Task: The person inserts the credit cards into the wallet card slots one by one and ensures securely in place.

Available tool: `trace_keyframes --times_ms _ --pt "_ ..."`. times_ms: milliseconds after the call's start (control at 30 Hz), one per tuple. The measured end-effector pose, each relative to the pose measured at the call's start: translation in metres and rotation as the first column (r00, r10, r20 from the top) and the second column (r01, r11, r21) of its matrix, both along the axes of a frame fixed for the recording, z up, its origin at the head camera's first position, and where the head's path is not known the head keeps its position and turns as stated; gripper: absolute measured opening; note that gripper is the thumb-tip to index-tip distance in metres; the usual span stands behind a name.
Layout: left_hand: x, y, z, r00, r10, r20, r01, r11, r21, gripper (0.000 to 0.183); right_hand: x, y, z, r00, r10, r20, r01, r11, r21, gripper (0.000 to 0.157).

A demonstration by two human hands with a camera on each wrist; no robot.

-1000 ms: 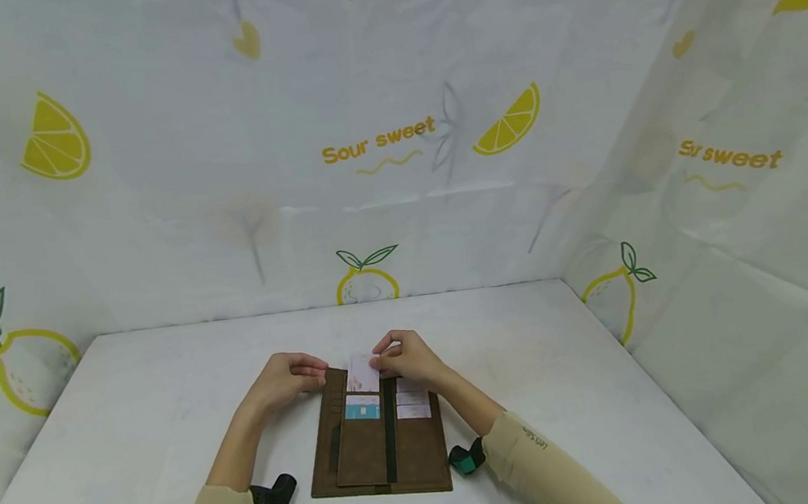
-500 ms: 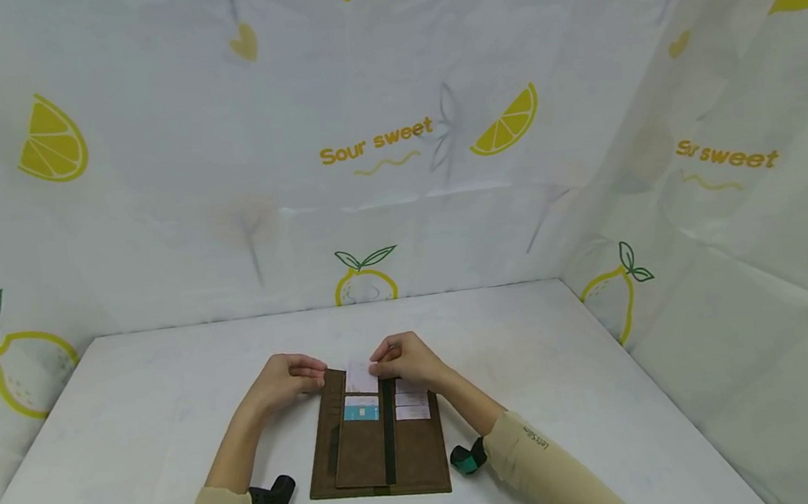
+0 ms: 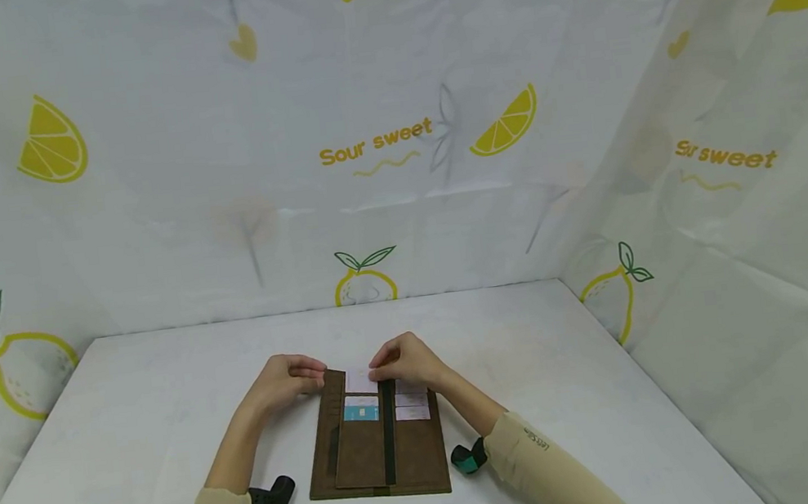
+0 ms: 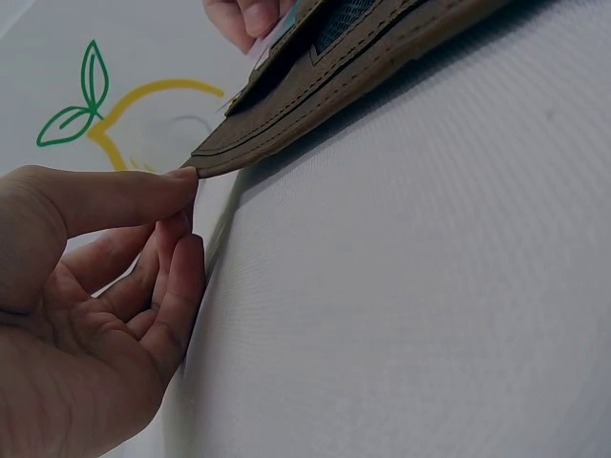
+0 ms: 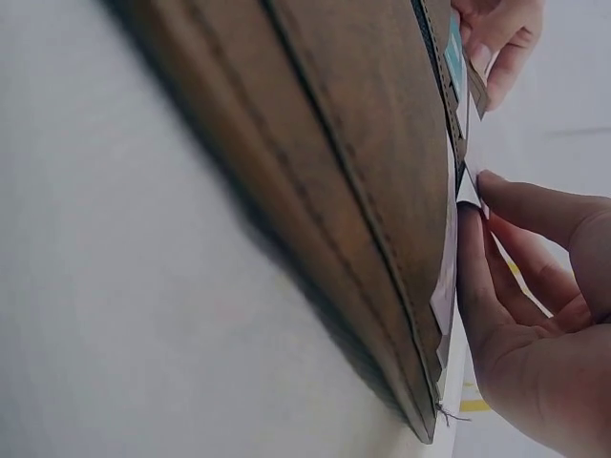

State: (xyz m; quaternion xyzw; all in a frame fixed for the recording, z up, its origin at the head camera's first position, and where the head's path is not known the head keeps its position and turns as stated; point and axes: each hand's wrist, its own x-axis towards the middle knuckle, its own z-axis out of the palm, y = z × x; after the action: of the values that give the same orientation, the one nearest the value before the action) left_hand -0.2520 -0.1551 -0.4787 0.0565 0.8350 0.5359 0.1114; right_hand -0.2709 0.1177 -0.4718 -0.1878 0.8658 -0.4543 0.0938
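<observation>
An open brown wallet [image 3: 361, 458] lies on the white table, several cards in its slots. My left hand [image 3: 281, 382] pinches the wallet's top left corner between thumb and fingers; the left wrist view shows that corner [image 4: 215, 164] lifted off the table. With thumb and fingers my right hand [image 3: 410, 361] pinches the edge of a pale card [image 3: 360, 381] at the top of the left card column. Below it sits a blue and white card [image 3: 361, 409]. Pale cards [image 3: 413, 412] fill slots in the right column, partly hidden by the right hand.
A black strap [image 3: 390, 442] runs down the wallet's middle. Black wrist cameras [image 3: 274, 494] sit at both sleeves, beside the wallet. A white cloth wall [image 3: 219, 181] with lemon prints rises behind the table [image 3: 516, 330] and along its right side.
The pale card has slid down into its slot, so less of it stands out above the wallet. My right hand has moved slightly down with it; the left hand keeps its hold.
</observation>
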Motion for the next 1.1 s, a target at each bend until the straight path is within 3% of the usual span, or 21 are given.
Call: trace_keyframes --times_ms 1100 --pt "0.0 -0.0003 -0.0006 1.0 0.008 0.001 -0.008 1.0 -0.012 0.023 -0.0006 0.0038 0.0023 0.993 0.111 0.04 -0.112 0.993 0.04 0.011"
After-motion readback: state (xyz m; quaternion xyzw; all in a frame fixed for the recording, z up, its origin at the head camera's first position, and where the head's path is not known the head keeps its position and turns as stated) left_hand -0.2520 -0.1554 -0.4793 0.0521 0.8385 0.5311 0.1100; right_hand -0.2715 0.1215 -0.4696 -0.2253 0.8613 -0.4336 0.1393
